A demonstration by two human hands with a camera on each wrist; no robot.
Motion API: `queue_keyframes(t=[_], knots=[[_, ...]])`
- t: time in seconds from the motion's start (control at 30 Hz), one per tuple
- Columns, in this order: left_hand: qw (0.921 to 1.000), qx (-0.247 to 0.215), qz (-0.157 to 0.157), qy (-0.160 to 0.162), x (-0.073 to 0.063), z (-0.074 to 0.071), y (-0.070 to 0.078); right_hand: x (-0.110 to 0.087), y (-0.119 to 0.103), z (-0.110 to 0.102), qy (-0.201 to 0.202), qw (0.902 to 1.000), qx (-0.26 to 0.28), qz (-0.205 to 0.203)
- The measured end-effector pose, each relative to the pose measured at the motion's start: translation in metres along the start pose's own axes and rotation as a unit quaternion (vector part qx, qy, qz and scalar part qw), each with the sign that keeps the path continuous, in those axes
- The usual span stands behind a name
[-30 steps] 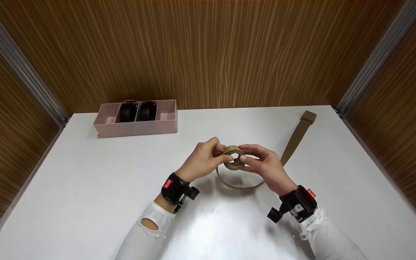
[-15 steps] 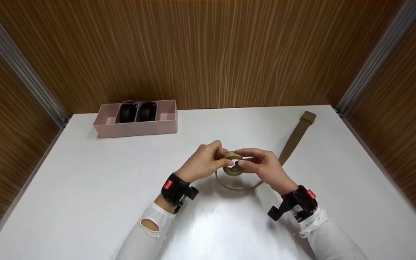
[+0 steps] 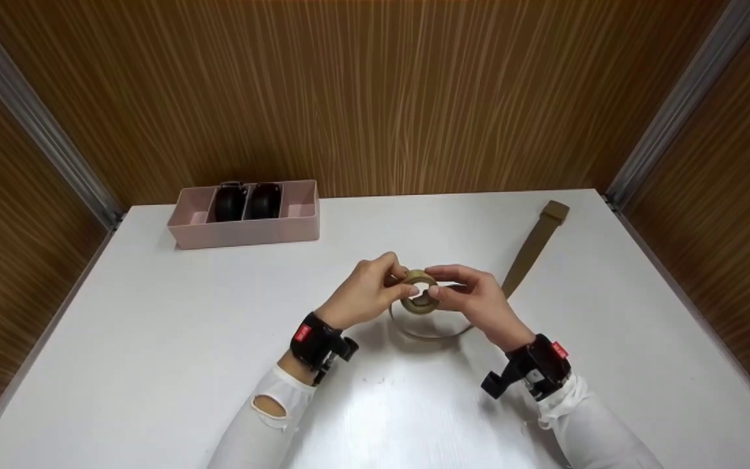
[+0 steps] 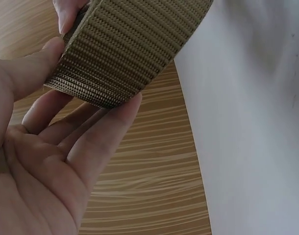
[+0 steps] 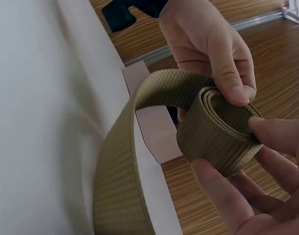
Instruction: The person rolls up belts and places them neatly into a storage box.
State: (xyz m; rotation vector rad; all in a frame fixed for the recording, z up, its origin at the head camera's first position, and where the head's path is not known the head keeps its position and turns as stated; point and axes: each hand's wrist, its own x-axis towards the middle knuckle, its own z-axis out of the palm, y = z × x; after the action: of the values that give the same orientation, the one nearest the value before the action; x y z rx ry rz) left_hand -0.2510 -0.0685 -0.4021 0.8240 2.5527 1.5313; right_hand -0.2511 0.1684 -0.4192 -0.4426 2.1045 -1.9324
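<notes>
A khaki webbing belt is partly wound into a roll [image 3: 420,307], held above the table in front of me. My left hand [image 3: 367,292] pinches the roll's left side between thumb and fingers. On the opposite side, my right hand [image 3: 482,301] grips it, the thumb at the inner coil and fingers round the outside, as the right wrist view shows. From the roll the unwound strap [image 5: 117,171] loops down and runs behind my right hand. Its far end, a thicker squarish piece [image 3: 555,212], lies at the back right. Ribbed webbing [image 4: 130,49] fills the left wrist view's top.
A pink divided box [image 3: 251,233] stands at the back left, against the wood-grain wall [image 3: 375,98]. Two black rounded things [image 3: 230,203] sit upright in its middle compartments. Wood-grain panels flank the white table [image 3: 121,339] on both sides.
Both hands and the roll have come slightly lower, towards me, since a second ago. My right fingers have shifted closer round the roll. The strap's far end has stayed put.
</notes>
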Motion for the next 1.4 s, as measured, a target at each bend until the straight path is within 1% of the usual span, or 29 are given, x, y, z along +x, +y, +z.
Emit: queue_keyframes(t=[0.1, 0.17, 0.2, 0.27, 0.33, 0.4, 0.47, 0.53, 0.6, 0.67, 0.77, 0.83, 0.93, 1.0, 1.03, 1.13, 1.23, 1.3, 1.4], knots=[[0.9998, 0.012, 0.001, -0.016, 0.000, 0.000, 0.000, 0.000, -0.001, -0.002, -0.024, 0.9983, -0.052, -0.013], [0.9997, 0.015, -0.001, -0.019, 0.000, 0.000, 0.000, 0.001, -0.001, -0.003, -0.029, 0.9975, -0.063, -0.015], [0.9998, 0.012, -0.004, -0.018, 0.000, 0.000, 0.000, 0.000, -0.001, -0.003, -0.028, 0.9978, -0.058, -0.013], [0.9999, 0.002, -0.009, -0.009, 0.001, 0.001, 0.000, 0.000, 0.000, -0.002, -0.017, 0.9994, -0.031, -0.005], [0.9998, -0.010, -0.017, 0.003, 0.001, 0.001, 0.001, 0.000, 0.000, -0.001, -0.004, 0.9999, 0.009, 0.002], [0.9994, -0.020, -0.025, 0.014, 0.001, 0.001, 0.001, 0.000, 0.001, 0.001, 0.011, 0.9985, 0.054, 0.005], [0.9989, -0.025, -0.032, 0.023, 0.001, 0.001, 0.001, 0.000, 0.001, 0.003, 0.023, 0.9961, 0.085, 0.008], [0.9987, -0.028, -0.033, 0.027, 0.001, 0.001, 0.001, 0.000, 0.001, 0.004, 0.032, 0.9941, 0.103, 0.009], [0.9990, -0.022, -0.024, 0.030, 0.001, 0.001, 0.001, 0.000, 0.001, 0.005, 0.034, 0.9936, 0.108, 0.010], [0.9993, -0.013, -0.014, 0.031, 0.001, 0.001, 0.001, -0.001, 0.001, 0.004, 0.030, 0.9946, 0.099, 0.011], [0.9997, -0.004, -0.004, 0.025, 0.000, 0.000, 0.001, 0.000, 0.000, 0.002, 0.013, 0.9982, 0.057, 0.012], [0.9999, -0.001, -0.005, 0.013, 0.000, -0.001, 0.001, 0.000, -0.001, 0.000, -0.002, 0.9999, 0.011, 0.008], [0.9999, 0.006, -0.008, -0.008, 0.000, -0.001, 0.001, 0.000, -0.001, -0.001, -0.021, 0.9988, -0.045, -0.002], [0.9998, 0.013, -0.010, -0.014, 0.000, -0.001, 0.002, 0.000, -0.001, -0.002, -0.027, 0.9976, -0.063, -0.008], [0.9997, 0.015, -0.013, -0.015, 0.000, -0.001, 0.002, -0.001, 0.000, -0.002, -0.027, 0.9977, -0.062, -0.007], [0.9997, 0.006, -0.023, -0.004, 0.001, 0.000, 0.003, -0.001, 0.000, 0.000, -0.012, 0.9993, -0.035, -0.004], [0.9993, -0.016, -0.031, 0.012, 0.001, 0.000, 0.004, -0.001, 0.000, 0.003, 0.014, 0.9996, 0.023, 0.000], [0.9987, -0.028, -0.035, 0.022, 0.001, 0.000, 0.004, -0.002, 0.000, 0.005, 0.032, 0.9975, 0.063, 0.002], [0.9982, -0.034, -0.035, 0.034, 0.001, 0.000, 0.004, -0.002, -0.001, 0.008, 0.053, 0.9930, 0.106, 0.005]])
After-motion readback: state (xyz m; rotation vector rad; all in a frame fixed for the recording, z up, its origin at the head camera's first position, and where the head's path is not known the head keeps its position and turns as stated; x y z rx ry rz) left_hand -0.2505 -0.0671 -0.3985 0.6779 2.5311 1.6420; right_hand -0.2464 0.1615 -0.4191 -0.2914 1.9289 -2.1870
